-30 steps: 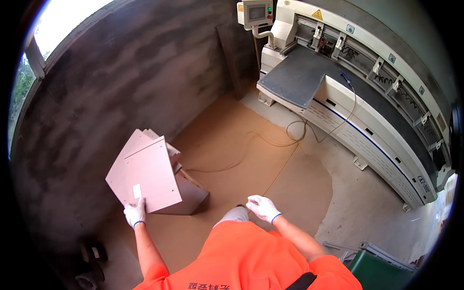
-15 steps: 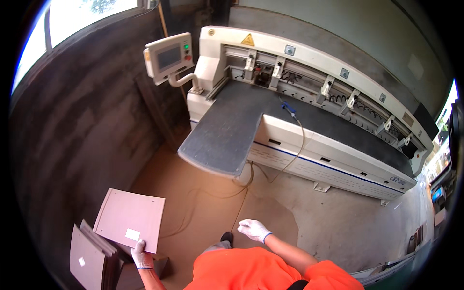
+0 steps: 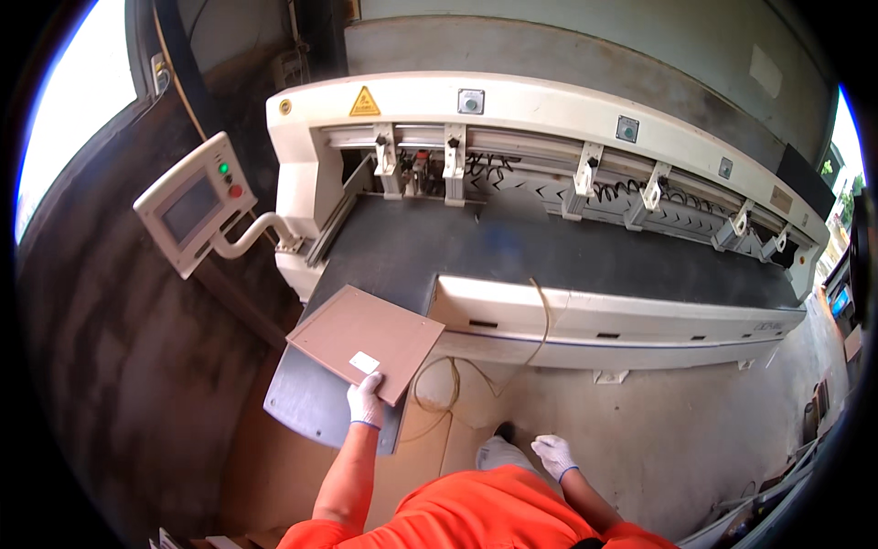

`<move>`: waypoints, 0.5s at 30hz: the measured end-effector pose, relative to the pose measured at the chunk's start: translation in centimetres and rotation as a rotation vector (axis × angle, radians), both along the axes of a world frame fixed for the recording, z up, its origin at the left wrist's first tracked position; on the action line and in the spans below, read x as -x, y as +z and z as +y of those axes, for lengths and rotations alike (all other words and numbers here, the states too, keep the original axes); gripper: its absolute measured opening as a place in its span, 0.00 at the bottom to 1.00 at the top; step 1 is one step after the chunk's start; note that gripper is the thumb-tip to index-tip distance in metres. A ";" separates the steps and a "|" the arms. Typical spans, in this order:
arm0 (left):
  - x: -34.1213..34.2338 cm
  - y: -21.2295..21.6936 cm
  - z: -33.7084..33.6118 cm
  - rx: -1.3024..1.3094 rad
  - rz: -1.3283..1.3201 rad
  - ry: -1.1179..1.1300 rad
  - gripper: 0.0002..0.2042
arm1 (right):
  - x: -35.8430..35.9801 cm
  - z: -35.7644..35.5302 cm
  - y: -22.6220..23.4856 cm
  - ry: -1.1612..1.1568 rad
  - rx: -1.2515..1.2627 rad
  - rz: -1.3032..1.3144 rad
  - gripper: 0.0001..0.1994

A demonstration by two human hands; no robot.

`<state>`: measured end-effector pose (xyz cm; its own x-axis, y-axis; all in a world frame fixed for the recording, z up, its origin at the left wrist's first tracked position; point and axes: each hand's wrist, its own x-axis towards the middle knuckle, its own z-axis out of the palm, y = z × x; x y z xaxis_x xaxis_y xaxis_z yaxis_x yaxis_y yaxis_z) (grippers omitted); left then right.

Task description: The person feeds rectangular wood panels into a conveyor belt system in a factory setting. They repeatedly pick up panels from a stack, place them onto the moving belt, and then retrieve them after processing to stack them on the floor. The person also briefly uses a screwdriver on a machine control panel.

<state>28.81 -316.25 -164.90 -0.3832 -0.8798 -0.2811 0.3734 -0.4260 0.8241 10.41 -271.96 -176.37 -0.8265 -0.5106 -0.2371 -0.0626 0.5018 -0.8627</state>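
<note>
My left hand, in a white knit glove, grips the near edge of a flat brownish-pink panel. A small white label sits on the panel close to my thumb. The panel is over the dark left wing of a long machine's worktable; whether it touches the surface I cannot tell. My right hand, gloved too, hangs low beside my body with its fingers curled together and nothing visible in them.
The white machine has several clamps along the dark table. A control screen box stands on an arm at left. A hose droops over the front edge to the floor. Panel edges show at the lower left.
The panel in my left hand has moved from beside the panel stack at lower left to over the machine's table wing. My view has shifted nearer the machine. My right hand stays low, holding nothing visible.
</note>
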 end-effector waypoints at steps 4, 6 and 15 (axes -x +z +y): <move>14.5 -1.3 -2.5 -0.025 -0.006 0.057 0.18 | 11.4 -1.9 2.1 0.066 -0.104 0.038 0.15; 19.3 -2.0 -4.9 -0.123 -0.071 -0.055 0.20 | 16.8 -5.0 4.9 0.138 -0.161 0.111 0.16; 29.7 -0.3 -15.0 1.041 -1.372 -0.316 0.49 | 32.2 -24.4 13.3 0.221 -0.312 0.580 0.30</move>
<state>-0.90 -331.20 -165.22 -0.5493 -0.8332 0.0635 -0.7519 0.5260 0.3974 -21.78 -296.39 -163.05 -0.7485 -0.6613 0.0488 -0.5993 0.6432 -0.4765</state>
